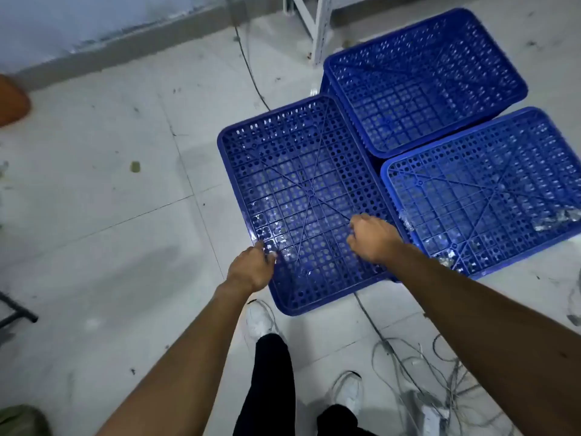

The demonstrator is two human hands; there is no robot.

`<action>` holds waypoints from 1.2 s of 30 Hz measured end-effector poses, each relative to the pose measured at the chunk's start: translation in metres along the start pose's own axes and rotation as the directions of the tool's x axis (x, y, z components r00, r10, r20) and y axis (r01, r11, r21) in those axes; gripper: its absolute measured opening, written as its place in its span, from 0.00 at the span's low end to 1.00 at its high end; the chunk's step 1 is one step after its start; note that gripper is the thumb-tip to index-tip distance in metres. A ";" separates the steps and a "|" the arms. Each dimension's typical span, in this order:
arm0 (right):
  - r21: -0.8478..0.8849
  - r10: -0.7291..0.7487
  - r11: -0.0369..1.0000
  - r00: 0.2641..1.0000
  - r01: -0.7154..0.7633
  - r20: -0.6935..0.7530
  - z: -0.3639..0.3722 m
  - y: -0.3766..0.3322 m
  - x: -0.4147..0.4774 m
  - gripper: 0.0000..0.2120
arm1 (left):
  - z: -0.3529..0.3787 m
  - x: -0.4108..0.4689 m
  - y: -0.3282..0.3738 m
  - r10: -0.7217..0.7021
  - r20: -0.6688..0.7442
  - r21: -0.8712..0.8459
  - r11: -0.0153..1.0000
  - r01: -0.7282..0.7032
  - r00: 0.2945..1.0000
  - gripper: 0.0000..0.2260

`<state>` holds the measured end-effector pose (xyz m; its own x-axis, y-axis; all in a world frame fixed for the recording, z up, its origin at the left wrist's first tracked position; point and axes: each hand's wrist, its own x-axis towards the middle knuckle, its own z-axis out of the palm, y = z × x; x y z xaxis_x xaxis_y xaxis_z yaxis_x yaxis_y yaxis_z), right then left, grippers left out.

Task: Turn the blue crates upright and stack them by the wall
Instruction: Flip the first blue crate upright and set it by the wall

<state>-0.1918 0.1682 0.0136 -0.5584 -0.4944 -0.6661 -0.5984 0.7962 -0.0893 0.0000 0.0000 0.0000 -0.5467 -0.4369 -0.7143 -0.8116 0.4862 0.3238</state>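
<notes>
Three blue mesh crates lie upside down on the tiled floor, their ribbed bases facing up. The nearest crate (301, 196) is in the middle of the view. A second crate (490, 190) lies to its right and a third crate (424, 80) behind them. My left hand (251, 269) grips the nearest crate's left rim close to its near corner. On the same crate's base, by its right edge, my right hand (374, 239) has its fingers curled into the mesh. The wall (78, 17) runs along the top left.
A white rack leg (318, 29) stands just behind the far crate. A thin cable (251, 73) runs over the floor and under the crates. A tangle of cables (440, 372) lies at the bottom right beside my feet. An orange object (12, 102) sits at the left edge.
</notes>
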 end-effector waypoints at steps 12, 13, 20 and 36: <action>0.024 0.122 0.992 0.992 -0.123 0.029 0.029 0.010 0.126 0.25 | 0.026 0.124 -0.045 -0.132 0.017 -0.040 0.990 0.133 0.991 0.19; 0.011 0.123 0.992 0.992 -0.123 0.012 0.027 0.017 0.135 0.25 | 0.031 0.130 -0.045 -0.137 0.009 -0.059 0.989 0.138 0.990 0.19; -0.025 0.120 0.992 0.974 -0.127 -0.194 0.004 0.067 0.196 0.28 | 0.034 0.166 -0.016 -0.307 -0.101 -0.144 0.946 0.292 0.946 0.29; 0.265 0.253 0.945 0.940 -0.190 -0.228 0.011 0.083 0.235 0.28 | 0.045 0.170 -0.009 -0.313 -0.180 0.023 0.946 0.322 0.933 0.41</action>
<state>-0.3659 0.1218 -0.1582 -0.8073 -0.3431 -0.4802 -0.3074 0.9390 -0.1543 -0.0759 -0.0446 -0.1521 -0.2929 -0.6960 -0.6556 -0.9394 0.3370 0.0619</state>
